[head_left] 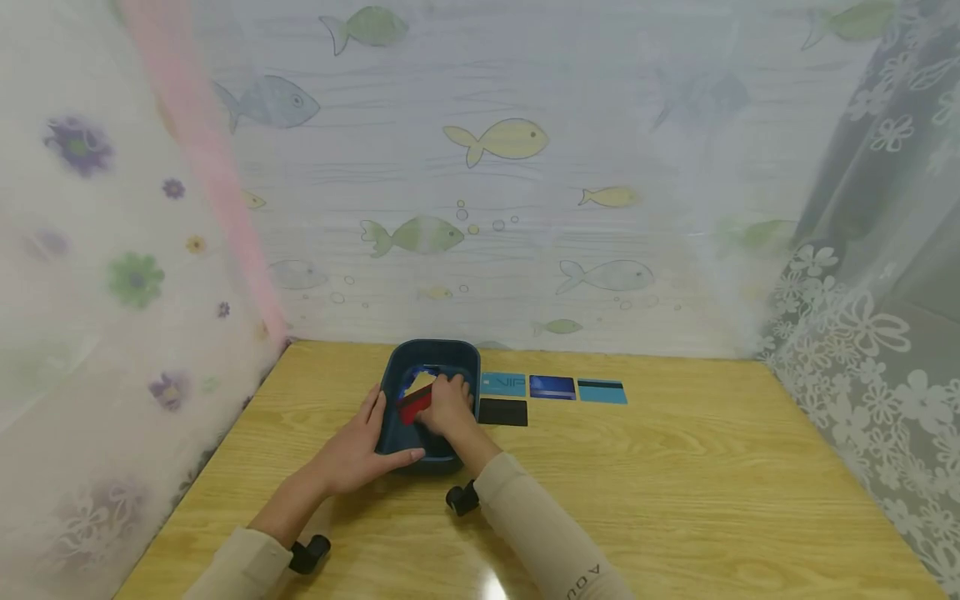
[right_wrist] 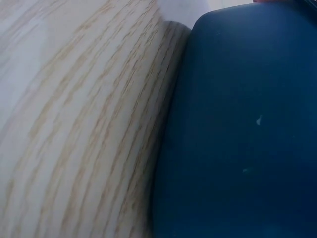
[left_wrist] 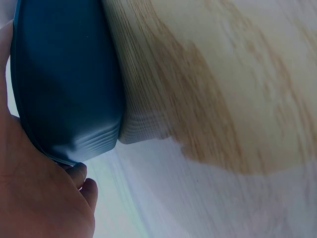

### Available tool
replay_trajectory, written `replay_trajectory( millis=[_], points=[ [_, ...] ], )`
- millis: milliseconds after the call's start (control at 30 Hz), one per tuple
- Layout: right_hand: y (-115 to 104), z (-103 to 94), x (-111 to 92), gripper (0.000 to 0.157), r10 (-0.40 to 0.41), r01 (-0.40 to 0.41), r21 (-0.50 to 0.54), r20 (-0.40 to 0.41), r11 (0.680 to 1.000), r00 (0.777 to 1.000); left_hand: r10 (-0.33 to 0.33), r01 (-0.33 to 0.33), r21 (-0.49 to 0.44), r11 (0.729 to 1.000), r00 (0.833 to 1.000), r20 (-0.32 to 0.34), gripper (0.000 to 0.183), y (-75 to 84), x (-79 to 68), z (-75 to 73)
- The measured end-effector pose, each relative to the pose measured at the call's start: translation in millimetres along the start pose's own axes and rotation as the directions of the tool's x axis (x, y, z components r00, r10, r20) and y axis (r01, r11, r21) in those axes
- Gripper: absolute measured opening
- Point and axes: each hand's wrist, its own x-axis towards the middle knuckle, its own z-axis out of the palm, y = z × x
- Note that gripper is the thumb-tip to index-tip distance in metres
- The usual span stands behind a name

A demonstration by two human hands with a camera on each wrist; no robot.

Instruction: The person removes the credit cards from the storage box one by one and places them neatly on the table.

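A dark blue plastic basin (head_left: 432, 342) stands on the table, with several cards inside. My left hand (head_left: 348, 454) grips its near left corner, thumb along the front rim and fingers against the left side. The left wrist view shows that hand (left_wrist: 44, 198) curled at the edge of the basin (left_wrist: 69, 74). Reaching inside, my right hand (head_left: 447, 408) pinches a red card (head_left: 409, 409) with a black stripe; its fingertips are partly hidden. A white-and-yellow card (head_left: 420, 383) lies beyond it. In the right wrist view, the basin's outer wall (right_wrist: 237, 124) hides most of that hand.
Right of the basin, a light blue VIP card (head_left: 502, 384), a dark blue card (head_left: 552, 387) and a blue card with a black stripe (head_left: 602, 393) form a row. A black card (head_left: 503, 412) lies below the VIP card. Fish-printed curtain (head_left: 510, 250) borders the table's back.
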Motion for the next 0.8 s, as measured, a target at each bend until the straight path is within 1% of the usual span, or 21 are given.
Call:
replay_trajectory(
  millis=[233, 400, 567, 800],
  points=[
    [0.3, -4.7, 0.2, 0.048, -0.024, 0.024, 0.015, -0.013, 1.000, 1.000, 0.002, -0.002, 0.000, 1.000, 1.000, -0.001, 0.127, 0.7, 0.4, -1.4],
    [0.1, -6.8, 1.3, 0.046, -0.075, 0.076, 0.033, -0.045, 0.997, 0.996, 0.004, -0.004, -0.004, 1.000, 1.000, -0.007, 0.127, 1.4, 0.1, -2.0],
    [0.0, -6.5, 0.6, 0.046, -0.105, 0.112, 0.103, -0.067, 0.988, 0.992, 0.004, -0.004, -0.002, 1.000, 1.000, -0.011, 0.127, 2.2, -0.6, -3.0],
    [-0.3, -6.8, -1.4, 0.035, -0.117, 0.139, 0.219, -0.108, 0.966, 0.987, 0.004, -0.004, -0.007, 1.000, 1.000, -0.007, 0.127, 3.0, -1.9, -2.9]
  ],
)
